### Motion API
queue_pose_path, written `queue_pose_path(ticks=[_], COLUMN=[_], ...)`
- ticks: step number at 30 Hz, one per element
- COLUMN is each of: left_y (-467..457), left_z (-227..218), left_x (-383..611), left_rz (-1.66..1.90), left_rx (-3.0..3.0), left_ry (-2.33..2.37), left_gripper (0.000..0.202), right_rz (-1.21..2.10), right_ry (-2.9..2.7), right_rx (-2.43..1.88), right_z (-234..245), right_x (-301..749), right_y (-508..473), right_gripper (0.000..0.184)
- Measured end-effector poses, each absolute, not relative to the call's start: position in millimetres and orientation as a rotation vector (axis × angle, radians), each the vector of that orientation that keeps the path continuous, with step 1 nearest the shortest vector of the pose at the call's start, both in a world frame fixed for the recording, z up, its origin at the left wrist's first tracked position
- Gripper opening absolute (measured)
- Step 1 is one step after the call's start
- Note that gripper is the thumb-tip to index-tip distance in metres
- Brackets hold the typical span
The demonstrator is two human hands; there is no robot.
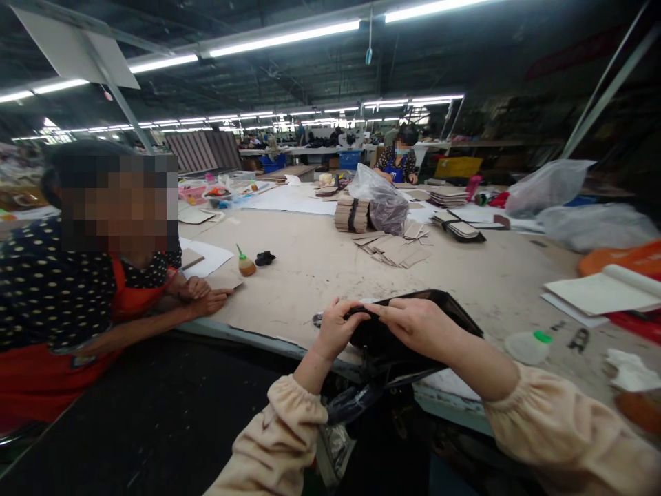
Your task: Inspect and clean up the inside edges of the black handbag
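Left hand [338,329] clamps the rim of the black bag [376,350] over the near edge of the table [294,289]; right hand [419,327] lies across the bag, fingertips near the rim, grip indeterminable; open room extends beyond, between amber bottle [246,265] and, farther, stacked cards [348,215].
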State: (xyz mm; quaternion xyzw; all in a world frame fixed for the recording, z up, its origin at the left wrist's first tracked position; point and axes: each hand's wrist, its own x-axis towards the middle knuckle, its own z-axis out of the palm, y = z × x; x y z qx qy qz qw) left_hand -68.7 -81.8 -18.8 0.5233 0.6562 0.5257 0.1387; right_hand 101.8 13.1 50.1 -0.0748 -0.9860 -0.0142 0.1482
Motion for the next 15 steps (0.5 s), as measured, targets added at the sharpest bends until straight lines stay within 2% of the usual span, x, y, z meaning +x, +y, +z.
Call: queue_pose_path(ticks=[10,15], left_y=[-82.5,-82.2], left_z=[-22.7,-24.8], left_x=[-67.4,-66.5], left_rz=[1.525,1.511], left_rx=[1.529,1.546], left_ry=[1.878,1.876], left_gripper=[0.012,0.015], right_rz=[0.023,0.003], right_ry=[-2.788,-2.795], right_rx=[-0.277,-0.234], right_z=[50.3,55.2], right_x=[95.9,90.2], right_y=[11.3,8.5], right_gripper=[0.027,0.026])
